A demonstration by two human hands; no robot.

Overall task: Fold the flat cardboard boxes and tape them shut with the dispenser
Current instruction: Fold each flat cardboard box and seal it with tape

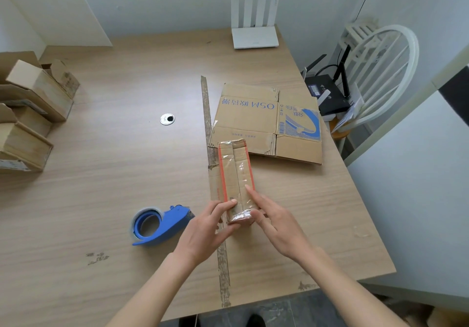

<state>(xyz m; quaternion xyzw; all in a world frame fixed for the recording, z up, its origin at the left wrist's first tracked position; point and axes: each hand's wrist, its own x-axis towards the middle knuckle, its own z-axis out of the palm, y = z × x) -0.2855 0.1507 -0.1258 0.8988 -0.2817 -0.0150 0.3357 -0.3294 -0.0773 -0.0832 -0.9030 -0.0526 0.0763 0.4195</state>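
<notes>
Item: narrow cardboard box (237, 182), folded, red-edged, clear tape along its top seam. It stands on the tabletop (127, 174), long axis running away from us, near end between our two hands.

Risks, as we judge them:
- The near end shows wrinkled tape. If we press unevenly, it may lift or crease further, leaving the flap loose.
- The box is tall for its width. A sideways push from either hand could tip it.
- The box sits over a worn strip (223, 263) running along the tabletop. Any loose tape edge could catch on it.

Positions, left to right:
- Stacked folded boxes (30, 113): far to the left of the left hand, well apart.
- Tape dispenser (158, 225), blue, lying on the tabletop just to the left of the left hand, not touched.
- Left hand (210, 227): we hold the box's near left corner, fingers curled round the side, thumb on the top edge.
- Box: between the hands, extending beyond the fingertips.
- Right hand (274, 222): thumb against the near end, forefinger laid straight along the top right edge, pressing the tape; the other fingers loosely bent.
- Flat printed cardboard box (269, 121), unfolded: beyond the right hand, just past the far end of the box.
</notes>
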